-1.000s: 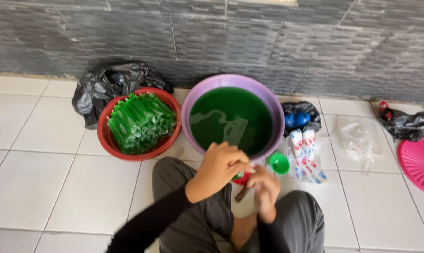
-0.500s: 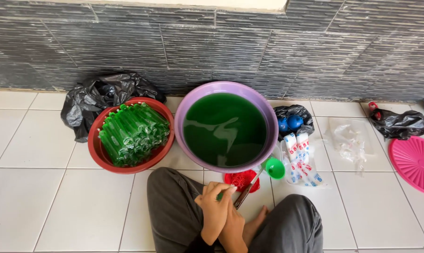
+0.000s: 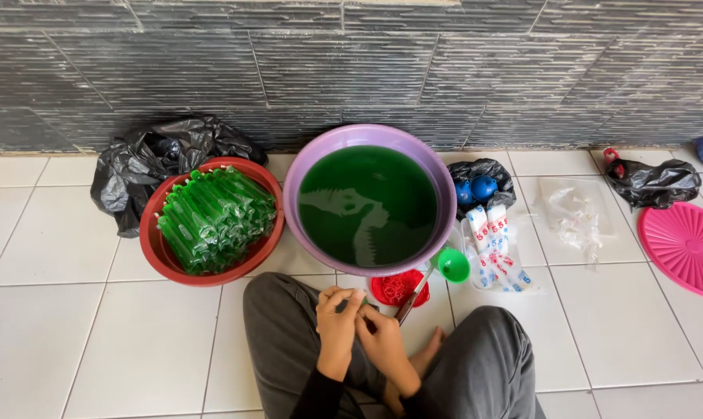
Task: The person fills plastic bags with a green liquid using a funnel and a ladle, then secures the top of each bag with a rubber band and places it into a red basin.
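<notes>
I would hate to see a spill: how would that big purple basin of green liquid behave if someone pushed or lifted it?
The purple basin looks filled close to its rim with green liquid, so it is probably heavy. A push would likely make the liquid slosh over. On smooth floor tiles it may slide rather than tip.

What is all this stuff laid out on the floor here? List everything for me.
Purple basin: one, holds dark green liquid, centre, by the wall.
Red basin: one, left of the purple basin, touching it.
Green filled tubes: many, heaped in the red basin.
Black plastic bags: one behind the red basin, one holding blue balls, one far right.
Green funnel: one, right of the purple basin's near edge.
Small red dish: one, in front of the purple basin.
White printed packets: several, beside the funnel.
Clear plastic bags: a pile, right.
Pink round lid: one, right edge.
Left hand and right hand: together, pinching something small and green.
</notes>
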